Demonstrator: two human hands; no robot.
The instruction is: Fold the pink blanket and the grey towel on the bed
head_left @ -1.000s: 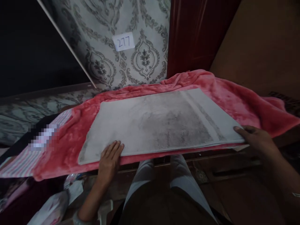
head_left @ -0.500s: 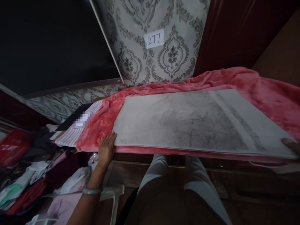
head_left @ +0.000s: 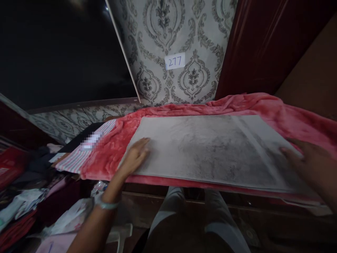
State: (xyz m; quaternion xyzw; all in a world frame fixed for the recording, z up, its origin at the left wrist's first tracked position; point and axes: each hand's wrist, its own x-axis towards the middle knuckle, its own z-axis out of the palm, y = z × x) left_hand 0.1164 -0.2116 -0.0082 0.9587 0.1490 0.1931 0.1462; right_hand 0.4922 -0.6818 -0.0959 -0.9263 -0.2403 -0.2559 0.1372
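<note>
A grey rectangular cloth with darker smudgy patches point(head_left: 205, 151) lies flat, its near edge along the front of a pink plush blanket point(head_left: 105, 158). Over the cloth's left end is my left hand point(head_left: 137, 154), fingers stretched out toward the right. My right hand point(head_left: 308, 158) is at the right end, somewhat blurred, with its fingers extended and the thumb apart. Neither hand has the cloth gripped. Whether the palms press on it or hover just above, I cannot tell.
A striped cloth point(head_left: 76, 156) lies left of the blanket. Behind stand a patterned wall with a paper marked 277 point(head_left: 175, 61) and a large dark screen point(head_left: 65, 52). Clothes and bags point(head_left: 65, 214) are piled at lower left, near a white plastic chair point(head_left: 122, 235).
Both hands have moved from the cloth's near corners inward and away from me. My right hand shows much more now. The view has tilted up slightly; the cloth lies much as before.
</note>
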